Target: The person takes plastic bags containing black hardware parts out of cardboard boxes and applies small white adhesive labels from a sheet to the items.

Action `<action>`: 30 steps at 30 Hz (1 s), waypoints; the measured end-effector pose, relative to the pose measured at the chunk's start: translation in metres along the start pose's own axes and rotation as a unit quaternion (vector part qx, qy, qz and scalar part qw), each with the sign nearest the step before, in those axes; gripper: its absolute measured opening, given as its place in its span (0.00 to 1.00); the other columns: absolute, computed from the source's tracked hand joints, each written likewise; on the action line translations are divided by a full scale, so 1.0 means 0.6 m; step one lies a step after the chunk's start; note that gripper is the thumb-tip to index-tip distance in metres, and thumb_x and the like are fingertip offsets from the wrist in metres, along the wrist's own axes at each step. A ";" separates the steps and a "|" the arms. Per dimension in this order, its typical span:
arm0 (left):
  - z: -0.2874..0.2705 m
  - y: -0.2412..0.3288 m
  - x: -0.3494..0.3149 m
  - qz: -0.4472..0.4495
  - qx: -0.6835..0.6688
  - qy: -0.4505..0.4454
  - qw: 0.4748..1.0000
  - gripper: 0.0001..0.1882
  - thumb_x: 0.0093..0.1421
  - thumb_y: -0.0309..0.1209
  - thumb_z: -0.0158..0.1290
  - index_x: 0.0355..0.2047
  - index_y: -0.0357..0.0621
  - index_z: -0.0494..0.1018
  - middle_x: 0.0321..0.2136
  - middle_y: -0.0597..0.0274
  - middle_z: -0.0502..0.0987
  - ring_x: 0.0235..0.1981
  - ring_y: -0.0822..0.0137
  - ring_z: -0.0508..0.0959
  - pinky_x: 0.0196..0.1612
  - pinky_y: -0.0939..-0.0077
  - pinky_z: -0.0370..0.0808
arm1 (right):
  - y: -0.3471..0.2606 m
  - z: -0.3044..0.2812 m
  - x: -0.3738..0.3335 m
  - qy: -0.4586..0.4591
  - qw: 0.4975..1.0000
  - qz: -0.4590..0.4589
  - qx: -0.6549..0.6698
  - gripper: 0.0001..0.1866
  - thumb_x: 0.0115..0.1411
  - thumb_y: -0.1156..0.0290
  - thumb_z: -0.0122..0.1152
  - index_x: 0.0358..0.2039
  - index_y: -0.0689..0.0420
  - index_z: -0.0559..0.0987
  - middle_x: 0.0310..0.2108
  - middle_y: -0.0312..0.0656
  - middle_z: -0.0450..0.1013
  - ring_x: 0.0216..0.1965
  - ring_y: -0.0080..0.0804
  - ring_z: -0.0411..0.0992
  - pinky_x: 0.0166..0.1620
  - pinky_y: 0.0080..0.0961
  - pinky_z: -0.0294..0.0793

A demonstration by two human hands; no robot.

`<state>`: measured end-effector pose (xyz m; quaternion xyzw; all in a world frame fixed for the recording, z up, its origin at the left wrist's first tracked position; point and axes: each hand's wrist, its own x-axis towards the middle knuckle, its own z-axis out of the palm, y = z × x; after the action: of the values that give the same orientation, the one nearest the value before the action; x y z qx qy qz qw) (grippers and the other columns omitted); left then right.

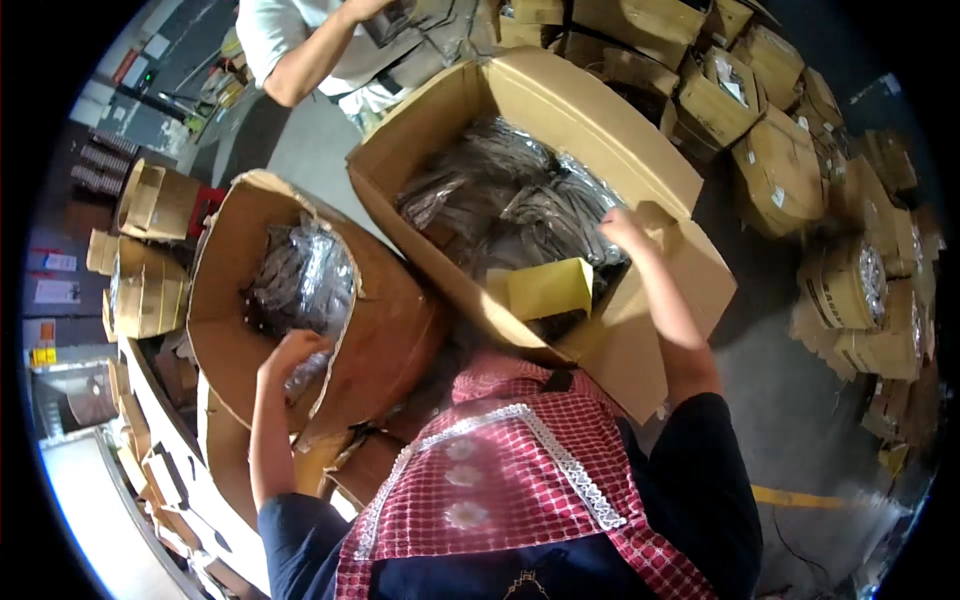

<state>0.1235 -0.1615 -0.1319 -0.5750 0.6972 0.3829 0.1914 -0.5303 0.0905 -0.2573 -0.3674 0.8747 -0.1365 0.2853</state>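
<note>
My left hand (298,352) is over the near part of the tall open carton (222,300) on the left, its fingers curled in. Clear plastic bags with dark grey contents (305,270) lie inside that carton, and shiny plastic shows just below my fingers. On the right, my right hand (627,230) is closed at the right side of a large open carton (590,100). What either hand grips, if anything, is hidden. Grey pieces in clear wrapping (545,205) fill much of the large carton. A yellow cardboard piece (545,290) stands at its near end.
Across the large carton a person in a white shirt (275,35) holds dark grey wrapped material (425,45). Stacked cartons (780,170) line the right and far sides. More boxes (150,290) stand at the left. A carton flap (640,360) juts out beside my right forearm.
</note>
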 end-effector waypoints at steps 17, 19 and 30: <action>-0.036 0.384 -0.165 0.273 -0.133 0.370 0.878 0.07 0.64 0.23 0.52 0.41 0.39 0.78 0.38 0.58 0.81 0.45 0.67 0.79 0.51 0.72 0.73 | -0.051 -0.061 -0.009 0.047 0.987 -0.110 -0.106 0.13 0.48 0.72 0.61 0.35 0.60 0.81 0.37 0.56 0.78 0.42 0.53 0.77 0.46 0.44 0.77; -0.021 0.442 -0.163 0.355 0.019 0.414 0.838 0.07 0.62 0.22 0.53 0.40 0.40 0.78 0.39 0.55 0.80 0.49 0.59 0.78 0.53 0.66 0.73 | -0.045 -0.074 -0.022 0.080 0.985 -0.130 -0.078 0.14 0.48 0.71 0.62 0.37 0.57 0.81 0.36 0.55 0.78 0.42 0.53 0.78 0.46 0.43 0.78; 0.157 0.699 -0.119 0.515 0.113 0.106 0.843 0.28 0.52 0.30 0.62 0.52 0.34 0.70 0.51 0.38 0.72 0.58 0.41 0.68 0.60 0.53 0.65 | -0.212 -0.073 -0.152 0.060 0.897 -0.386 -0.206 0.01 0.53 0.71 0.59 0.26 0.51 0.79 0.20 0.40 0.73 0.26 0.40 0.74 0.36 0.34 0.76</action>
<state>-0.2717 -0.0245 -0.0094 -0.1444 0.9475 0.2817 -0.0444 -0.4329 0.0696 -0.1290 -0.7181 0.6878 -0.0744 0.0755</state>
